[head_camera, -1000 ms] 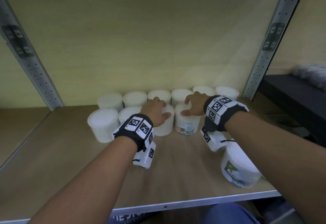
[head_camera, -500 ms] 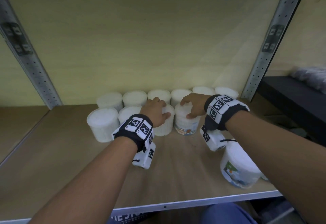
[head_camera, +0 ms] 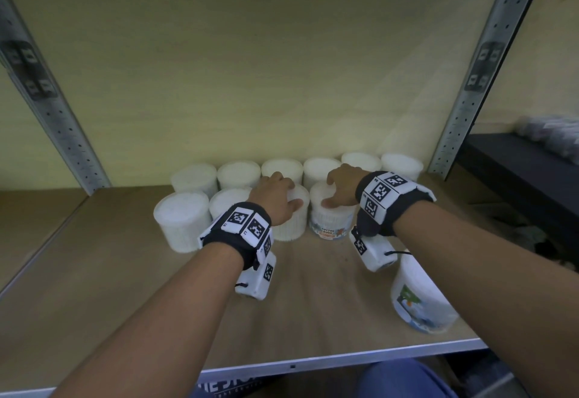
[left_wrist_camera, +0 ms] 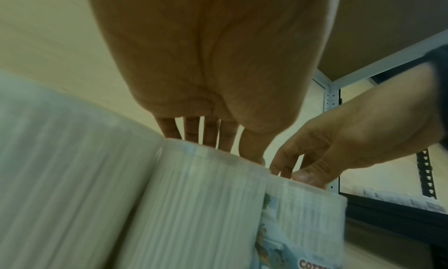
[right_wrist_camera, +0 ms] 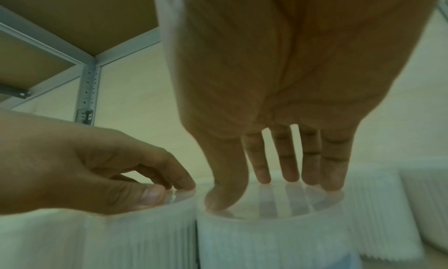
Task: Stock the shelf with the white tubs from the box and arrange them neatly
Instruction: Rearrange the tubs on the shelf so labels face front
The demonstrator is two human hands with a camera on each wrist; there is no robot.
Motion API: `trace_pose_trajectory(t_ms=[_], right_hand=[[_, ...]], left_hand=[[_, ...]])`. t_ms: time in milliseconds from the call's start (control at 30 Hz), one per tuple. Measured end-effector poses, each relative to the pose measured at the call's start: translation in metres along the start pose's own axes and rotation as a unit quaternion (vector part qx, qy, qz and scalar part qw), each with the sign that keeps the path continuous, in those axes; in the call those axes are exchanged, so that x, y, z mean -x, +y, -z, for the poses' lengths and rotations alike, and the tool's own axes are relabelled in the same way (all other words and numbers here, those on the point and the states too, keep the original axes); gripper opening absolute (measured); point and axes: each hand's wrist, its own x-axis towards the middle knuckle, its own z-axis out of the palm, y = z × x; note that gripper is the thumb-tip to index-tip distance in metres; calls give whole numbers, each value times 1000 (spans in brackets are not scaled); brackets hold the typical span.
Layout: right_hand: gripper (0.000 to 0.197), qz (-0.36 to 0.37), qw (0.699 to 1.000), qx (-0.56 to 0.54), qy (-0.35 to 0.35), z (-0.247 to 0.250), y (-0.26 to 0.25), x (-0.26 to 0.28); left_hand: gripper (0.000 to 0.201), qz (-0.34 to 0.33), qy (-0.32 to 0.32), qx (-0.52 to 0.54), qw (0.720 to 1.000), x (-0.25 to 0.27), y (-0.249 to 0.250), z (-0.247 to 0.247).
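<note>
Two white tubs stand side by side, touching, in the front row on the wooden shelf. The left hand rests on the lid of the plain tub, its fingers straight and held together, tips on the top, thumb at the near edge — nothing is gripped. The right hand lies on the labelled tub, whose printed label faces the front; its fingers are spread and nearly straight, tips pressing the clear lid, thumb down at the rim, likewise holding nothing. Left of this pair stand two more front tubs, and a back row of six tubs lines the rear panel. One stray tub sits apart near the shelf's front right edge, under the right forearm. Both wrists wear black bands with printed markers.
</note>
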Motion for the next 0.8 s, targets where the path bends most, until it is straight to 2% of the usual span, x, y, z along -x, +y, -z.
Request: trace_pose_trajectory(t_ms=[233,600,800], right_hand=[[65,32,999,-10,-24,4,5,0],[63,42,999,-7,-6,2,6,-3],[63,39,999,-14,-6,1,8,-3]], left_hand=[[52,1,-2,-3,1000,0,1,0],[52,0,-28,-15,999,2,5,7],[51,-28,-94,-8,995,4,9,18]])
